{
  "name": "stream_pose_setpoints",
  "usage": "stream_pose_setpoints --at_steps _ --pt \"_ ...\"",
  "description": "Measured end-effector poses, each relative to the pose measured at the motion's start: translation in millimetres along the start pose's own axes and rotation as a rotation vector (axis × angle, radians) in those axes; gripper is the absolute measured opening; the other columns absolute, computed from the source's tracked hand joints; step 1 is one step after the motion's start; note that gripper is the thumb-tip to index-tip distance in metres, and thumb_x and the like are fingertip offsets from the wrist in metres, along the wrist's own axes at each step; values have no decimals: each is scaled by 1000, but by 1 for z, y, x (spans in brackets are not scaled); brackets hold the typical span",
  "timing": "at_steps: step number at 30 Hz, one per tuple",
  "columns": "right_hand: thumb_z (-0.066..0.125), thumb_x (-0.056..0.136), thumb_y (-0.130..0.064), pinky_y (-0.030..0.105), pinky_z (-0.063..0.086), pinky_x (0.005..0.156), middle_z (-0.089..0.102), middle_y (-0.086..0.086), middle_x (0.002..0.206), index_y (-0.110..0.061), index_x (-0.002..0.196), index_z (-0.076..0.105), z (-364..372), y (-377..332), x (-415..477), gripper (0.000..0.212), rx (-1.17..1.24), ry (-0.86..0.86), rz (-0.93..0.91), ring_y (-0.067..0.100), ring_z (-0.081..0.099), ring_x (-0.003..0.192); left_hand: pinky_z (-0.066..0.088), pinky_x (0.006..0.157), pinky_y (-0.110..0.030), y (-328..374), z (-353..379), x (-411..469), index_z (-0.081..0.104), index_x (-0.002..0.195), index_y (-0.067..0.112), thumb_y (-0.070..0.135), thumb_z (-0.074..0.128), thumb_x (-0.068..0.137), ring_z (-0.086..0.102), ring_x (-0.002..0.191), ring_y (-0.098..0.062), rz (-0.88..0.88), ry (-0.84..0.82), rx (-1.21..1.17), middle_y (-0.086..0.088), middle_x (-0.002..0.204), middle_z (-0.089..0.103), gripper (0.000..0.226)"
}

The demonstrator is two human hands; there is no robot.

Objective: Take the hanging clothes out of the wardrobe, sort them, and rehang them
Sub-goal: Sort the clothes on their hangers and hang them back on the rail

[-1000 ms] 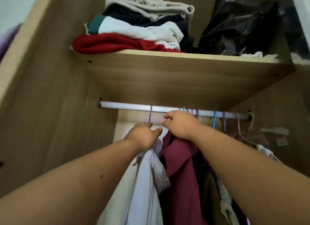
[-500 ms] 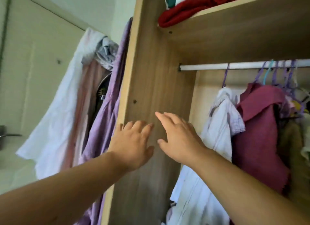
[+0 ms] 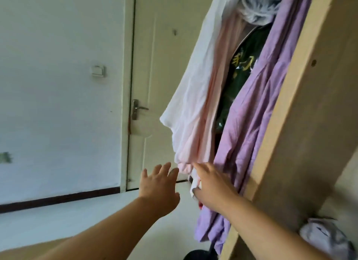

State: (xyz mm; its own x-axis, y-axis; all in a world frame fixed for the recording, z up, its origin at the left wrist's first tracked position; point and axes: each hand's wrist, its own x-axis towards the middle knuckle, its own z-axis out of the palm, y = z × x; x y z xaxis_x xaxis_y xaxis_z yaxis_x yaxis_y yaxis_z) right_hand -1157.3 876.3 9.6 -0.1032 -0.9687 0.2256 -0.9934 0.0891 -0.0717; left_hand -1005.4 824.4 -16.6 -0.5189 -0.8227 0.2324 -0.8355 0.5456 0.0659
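Left hand (image 3: 158,188) is spread wide, touching nothing, just at 9 o'clock of the right hand (image 3: 212,184). The right hand's straight fingers lie on the pink hem, and its thumb is blurred. The clothes (image 3: 249,104) hang at 1 o'clock beside the wardrobe (image 3: 310,124) panel, with their tops cut off and a dark print half hidden.

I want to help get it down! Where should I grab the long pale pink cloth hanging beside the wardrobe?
Probably at its loose bottom hem, coming from the door side. The pale pink cloth hangs straight with that edge free, while the purple garment and the wooden wardrobe panel crowd its other side. The right hand reaches that hem. Its top is out of view.
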Motion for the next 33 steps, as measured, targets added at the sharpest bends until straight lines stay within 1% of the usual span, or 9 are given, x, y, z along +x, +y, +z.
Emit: stream_pose_setpoints --at_steps 3,8,13,17,22,25,28,33 --pt "55 83 -37 42 33 105 30 0 145 -29 142 26 43 -32 35 66 10 -121 -17 26 35 132 18 112 -50 -63 23 2 20 147 28 47 47 89 17 143 -22 -113 -80 25 1 157 14 66" --pt "53 85 -38 48 18 112 21 2 151 -31 146 22 109 -99 94 68 59 -270 -85 25 21 139 21 111 -51 -166 49 1 26 145 28 46 48 87 21 142 -22 -286 -170 69 1 155 17 64" --pt "52 88 -37 48 17 111 17 3 153 -28 144 28 154 -159 152 62 103 -387 -209 26 18 140 13 115 -53 -241 68 -5 20 148 30 44 47 89 9 146 -21 -435 -259 61 2 159 8 67" --pt "52 87 -36 48 19 109 19 5 153 -26 142 32 184 -196 198 59 112 -449 -318 28 20 139 13 115 -53 -280 84 0 20 148 31 47 48 89 10 146 -20 -552 -284 37 3 159 10 66" --pt "50 88 -35 50 16 112 16 5 155 -28 144 31 224 -230 274 59 127 -528 -488 27 17 141 13 115 -54 -322 104 34 19 148 31 49 47 91 10 146 -22 -681 -286 46 1 159 10 66" --pt "51 88 -37 49 19 112 18 4 154 -29 143 33 241 -246 335 58 128 -531 -606 26 19 140 13 115 -54 -351 114 73 20 149 31 49 47 91 10 146 -23 -796 -256 59 1 160 10 66" --pt "50 89 -38 43 23 108 23 3 151 -28 140 36 247 -251 395 54 111 -524 -717 26 27 136 13 115 -54 -371 122 118 21 148 32 48 47 91 11 146 -23 -893 -232 38 1 159 12 65" --pt "49 90 -40 42 21 110 18 1 154 -32 145 29 258 -260 476 59 88 -552 -823 24 25 138 12 116 -54 -394 132 181 23 148 33 48 48 90 10 146 -22 -999 -180 -39 2 159 13 65"
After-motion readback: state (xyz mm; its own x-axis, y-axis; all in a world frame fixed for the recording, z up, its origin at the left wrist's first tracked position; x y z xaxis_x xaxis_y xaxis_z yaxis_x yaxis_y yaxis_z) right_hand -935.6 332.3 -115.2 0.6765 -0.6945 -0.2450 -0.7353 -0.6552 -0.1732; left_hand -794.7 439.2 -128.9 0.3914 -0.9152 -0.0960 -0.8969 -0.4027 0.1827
